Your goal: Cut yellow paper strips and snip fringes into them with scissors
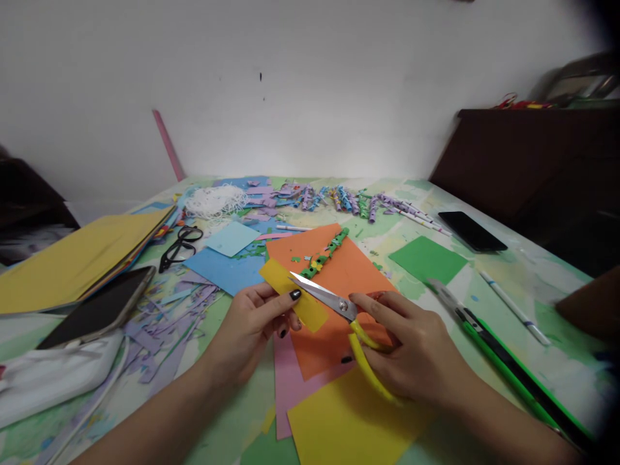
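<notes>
left hand (252, 323) pinches a yellow strip (277, 274) between thumb and curled fingers, holding it just above the orange sheet (349, 265) at the middle of the table (508, 271). right hand (416, 355) is closed through the yellow handles of the scissors (334, 302), whose blades lie across the strip's upper edge; whether they are parted cannot be told. a green paper chain (327, 250) lies on the orange sheet beyond the blades, a pink sheet (288, 381) and yellow sheet (349, 420) lie under the wrists, and glasses (180, 247) lie well to the left.
</notes>
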Tool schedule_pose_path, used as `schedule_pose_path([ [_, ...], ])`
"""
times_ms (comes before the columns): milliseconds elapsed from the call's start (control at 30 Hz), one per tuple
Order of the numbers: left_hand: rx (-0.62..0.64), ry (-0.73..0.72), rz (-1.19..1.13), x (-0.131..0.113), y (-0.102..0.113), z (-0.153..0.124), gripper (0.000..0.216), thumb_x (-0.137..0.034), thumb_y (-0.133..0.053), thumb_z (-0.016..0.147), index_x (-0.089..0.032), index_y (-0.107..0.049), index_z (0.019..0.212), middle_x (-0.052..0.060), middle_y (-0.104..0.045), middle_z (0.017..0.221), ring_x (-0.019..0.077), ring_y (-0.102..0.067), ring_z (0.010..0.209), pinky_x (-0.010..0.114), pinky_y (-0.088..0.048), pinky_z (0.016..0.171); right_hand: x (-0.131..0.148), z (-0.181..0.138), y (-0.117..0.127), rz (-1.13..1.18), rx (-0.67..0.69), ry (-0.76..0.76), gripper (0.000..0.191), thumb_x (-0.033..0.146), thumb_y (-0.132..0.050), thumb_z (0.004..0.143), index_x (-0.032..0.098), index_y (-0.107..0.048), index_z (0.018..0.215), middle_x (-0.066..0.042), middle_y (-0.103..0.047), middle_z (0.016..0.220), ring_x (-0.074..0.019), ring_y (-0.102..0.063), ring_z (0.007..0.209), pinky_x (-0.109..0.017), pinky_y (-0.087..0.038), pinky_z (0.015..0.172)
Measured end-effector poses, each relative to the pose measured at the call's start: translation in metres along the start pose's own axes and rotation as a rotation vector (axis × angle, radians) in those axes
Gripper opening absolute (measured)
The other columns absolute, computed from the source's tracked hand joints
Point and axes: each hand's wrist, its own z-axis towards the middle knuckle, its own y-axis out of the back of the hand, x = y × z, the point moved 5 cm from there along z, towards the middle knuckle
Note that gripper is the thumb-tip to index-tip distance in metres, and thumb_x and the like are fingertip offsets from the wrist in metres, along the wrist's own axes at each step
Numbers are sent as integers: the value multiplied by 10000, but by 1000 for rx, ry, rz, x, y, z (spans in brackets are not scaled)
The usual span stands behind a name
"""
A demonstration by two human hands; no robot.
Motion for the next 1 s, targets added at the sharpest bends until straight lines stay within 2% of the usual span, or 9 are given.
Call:
schedule_pose_path([
  [267, 28, -51, 133, -1, -1, -1, 152, -275, -715, 735, -131, -667, 724, 9, -622, 523, 84, -485, 473, 193, -354, 474, 3, 2, 0, -3, -20, 0, 362, 215, -567, 772, 145, -681, 1108, -129, -710, 905, -230, -700, 736, -318, -556, 568],
  [633, 97, -12, 45, 0, -6, -3, 131, -260, -702, 751, -139, -662, 723, 10, -631, 547, 88, -513, 485, 197, -342, 484, 6, 3, 2, 15, -56, 39, 334, 199, -576, 775, 117, -693, 1077, -122, -717, 872, -209, -699, 663, -280, -521, 485],
  [833, 113, 24, 16, -1, -11, -4, 151, -267, -732, 717, -128, -677, 693, -2, -598, 521, 70, -495, 453, 182, -311, 451, 6, 3, 2, -9, -57, 38, 323, 203, -558, 782, 125, -695, 1064, -108, -718, 845, -111, -552, 424, -240, -448, 399],
  [1000, 72, 27, 21, 2, -7, -5, 132, -266, -721, 730, -139, -687, 721, 10, -618, 560, 82, -500, 487, 191, -334, 472, 4, 3, 4, 19, -70, 19, 306, 206, -552, 797, 109, -699, 1047, -104, -704, 818, -81, -446, 377, -228, -403, 380],
])
